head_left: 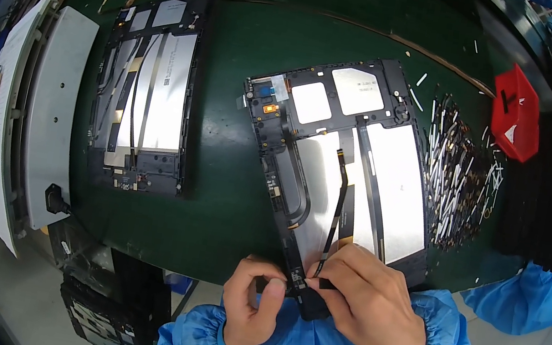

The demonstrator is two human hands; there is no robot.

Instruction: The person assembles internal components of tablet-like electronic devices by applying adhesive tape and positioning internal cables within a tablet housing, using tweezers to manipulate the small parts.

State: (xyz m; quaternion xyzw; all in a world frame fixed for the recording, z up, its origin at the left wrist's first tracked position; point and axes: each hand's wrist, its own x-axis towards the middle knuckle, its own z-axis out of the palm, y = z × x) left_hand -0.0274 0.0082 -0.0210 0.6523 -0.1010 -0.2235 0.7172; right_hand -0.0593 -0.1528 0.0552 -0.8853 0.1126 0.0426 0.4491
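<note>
An opened tablet housing (pixel 397 184) with silver battery plates lies tilted in front of me, its lower end close to my body. Across it runs a loose black ribbon cable (pixel 338 211), its far tip lifted over the silver surface. My right hand (pixel 374 304) pinches the near end of this cable at the lower left corner of the housing. Beside that corner is my left hand (pixel 253 306), thumb and forefinger curled together against the edge; whatever sits between them is hidden.
A second opened tablet (pixel 159 89) lies at the left on the green table (pixel 217 178). Right of my work is a pile of cable strips (pixel 452 179), with a red container (pixel 516 113) behind. A white stand (pixel 57 116) edges the left. Another person's blue sleeve (pixel 522 302) appears at right.
</note>
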